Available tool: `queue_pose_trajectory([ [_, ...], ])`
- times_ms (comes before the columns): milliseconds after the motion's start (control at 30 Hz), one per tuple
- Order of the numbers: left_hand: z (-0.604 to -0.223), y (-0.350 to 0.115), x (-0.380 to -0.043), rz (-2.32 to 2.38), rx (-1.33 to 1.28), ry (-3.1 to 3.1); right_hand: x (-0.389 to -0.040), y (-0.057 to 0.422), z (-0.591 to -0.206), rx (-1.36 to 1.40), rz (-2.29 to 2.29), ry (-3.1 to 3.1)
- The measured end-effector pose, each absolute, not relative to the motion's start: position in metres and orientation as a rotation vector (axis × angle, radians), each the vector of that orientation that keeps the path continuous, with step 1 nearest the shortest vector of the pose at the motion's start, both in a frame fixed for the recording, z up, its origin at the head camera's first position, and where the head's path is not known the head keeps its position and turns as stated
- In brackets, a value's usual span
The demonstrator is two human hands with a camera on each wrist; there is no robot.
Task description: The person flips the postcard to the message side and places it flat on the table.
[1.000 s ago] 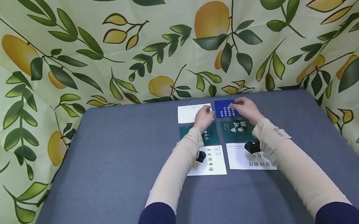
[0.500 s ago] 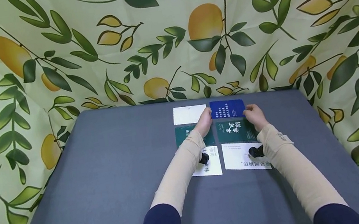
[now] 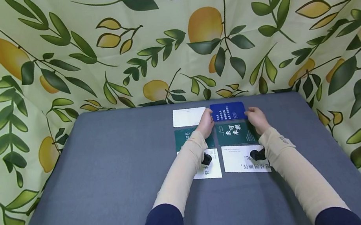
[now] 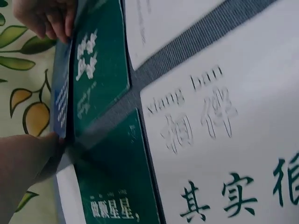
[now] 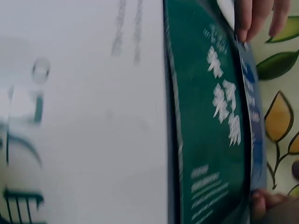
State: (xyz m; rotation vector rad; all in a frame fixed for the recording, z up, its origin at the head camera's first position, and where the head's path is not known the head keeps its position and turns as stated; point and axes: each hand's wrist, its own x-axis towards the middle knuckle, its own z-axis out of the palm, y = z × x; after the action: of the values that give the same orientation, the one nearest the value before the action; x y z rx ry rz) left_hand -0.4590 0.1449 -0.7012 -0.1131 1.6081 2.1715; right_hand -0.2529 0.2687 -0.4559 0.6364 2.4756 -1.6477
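A blue card with white writing lies at the back right of two columns of cards. My left hand pinches its left edge, and my right hand holds the right edge near the front corner. The left wrist view shows the thumb and fingers of the left hand at one corner of the blue card. In the right wrist view, fingertips of the right hand meet the opposite end. Just in front lies a dark green card with large white characters. A white card sits left of the blue one.
A second green card is partly covered by the left forearm. Two white lettered cards form the front row. Black wrist pieces hang above them. The grey table ends at a fruit-patterned cloth behind.
My right hand has moved from over the blue card to its right edge. The left hand has come to its left edge. The head view has shifted slightly.
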Motion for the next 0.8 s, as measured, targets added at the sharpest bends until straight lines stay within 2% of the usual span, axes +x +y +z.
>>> queue_pose_trajectory([
  [67, -0.733, 0.156, -0.485, 2.198, -0.143, 1.591, -0.254, 0.268, -0.456, 0.672, -1.694, 2.445],
  [133, -0.718, 0.157, -0.477, 2.204, -0.152, 1.591, -0.254, 0.266, -0.455, 0.714, -1.757, 2.414],
  [200, -0.664, 0.145, -0.440, 2.172, -0.133, 1.640, -0.254, 0.265, -0.454, 0.756, -1.830, 2.380],
  [367, -0.485, 0.097, -0.308, 2.005, -0.095, 1.868, -0.253, 0.260, -0.451, 0.745, -1.896, 2.355],
  [433, -0.435, 0.085, -0.270, 1.942, -0.101, 1.945, -0.252, 0.259, -0.450, 0.734, -1.896, 2.372],
  [500, -0.408, 0.078, -0.250, 1.899, -0.101, 1.987, -0.252, 0.257, -0.449, 0.726, -1.874, 2.404],
  [567, -0.405, 0.078, -0.248, 1.868, -0.108, 2.035, -0.251, 0.255, -0.449, 0.722, -1.867, 2.426],
  [800, -0.439, 0.087, -0.268, 1.828, -0.068, 2.142, -0.250, 0.251, -0.450, 0.759, -1.930, 2.473],
])
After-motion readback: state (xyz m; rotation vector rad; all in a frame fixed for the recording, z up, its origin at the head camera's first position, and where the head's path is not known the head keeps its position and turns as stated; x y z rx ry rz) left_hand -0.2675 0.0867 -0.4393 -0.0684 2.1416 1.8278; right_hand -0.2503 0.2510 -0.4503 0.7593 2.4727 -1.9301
